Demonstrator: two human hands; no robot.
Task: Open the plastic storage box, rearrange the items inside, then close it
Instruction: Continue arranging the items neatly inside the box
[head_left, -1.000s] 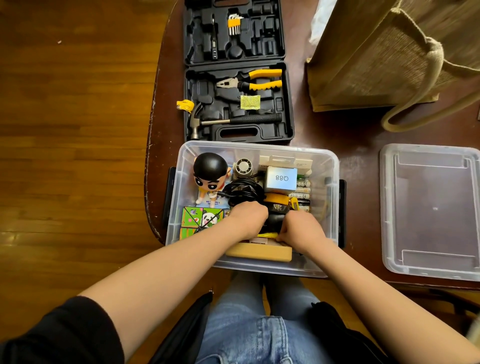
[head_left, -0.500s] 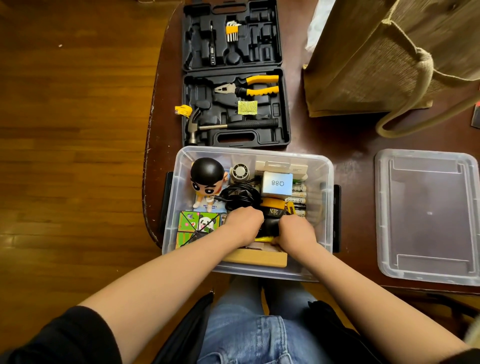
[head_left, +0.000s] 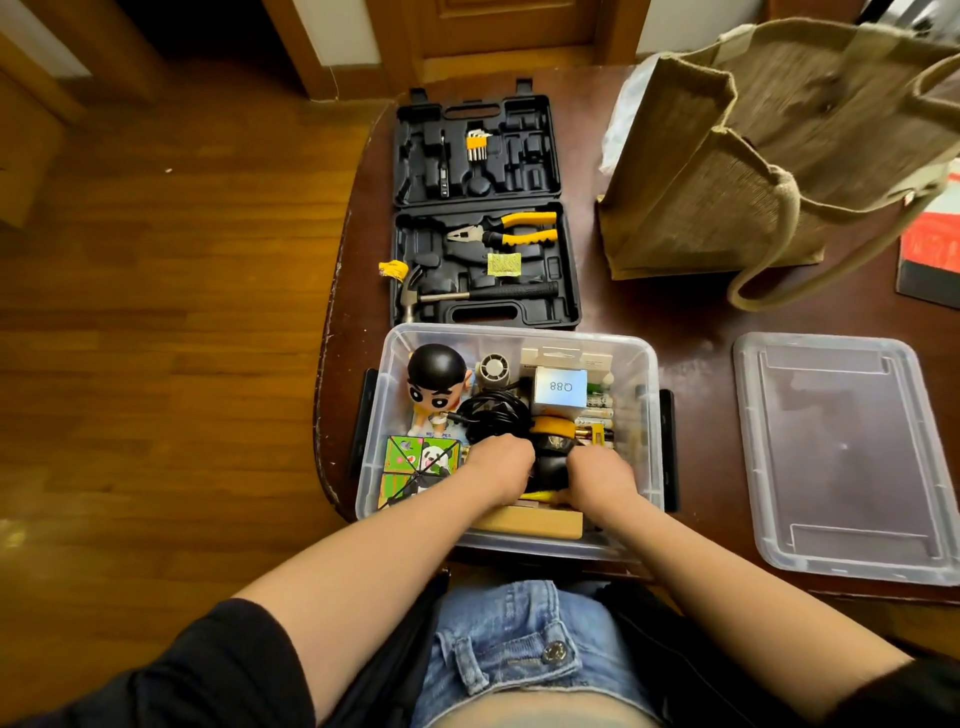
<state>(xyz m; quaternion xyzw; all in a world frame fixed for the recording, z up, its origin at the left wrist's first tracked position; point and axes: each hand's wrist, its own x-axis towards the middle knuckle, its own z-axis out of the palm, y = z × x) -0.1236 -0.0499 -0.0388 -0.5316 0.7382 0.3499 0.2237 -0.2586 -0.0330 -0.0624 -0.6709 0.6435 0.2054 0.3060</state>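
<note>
The plastic storage box (head_left: 511, 343) sits open at the near edge of the table (head_left: 691, 322). Its lid (head_left: 844, 457) lies flat on the table to the right of the box, apart from it. Inside the box, the left hand (head_left: 501, 467) and right hand (head_left: 597, 475) are close together, one on each side of a black object (head_left: 549, 467); both appear to grip it, though the fingers are hidden. In the box's far-left corner stands a black-haired figurine (head_left: 436, 382). Beside the figurine lies a coiled black cable (head_left: 493, 415). A small box marked "Q88" (head_left: 561, 387) sits toward the far-right corner. An open tool case (head_left: 483, 208) lies just beyond the box.
</note>
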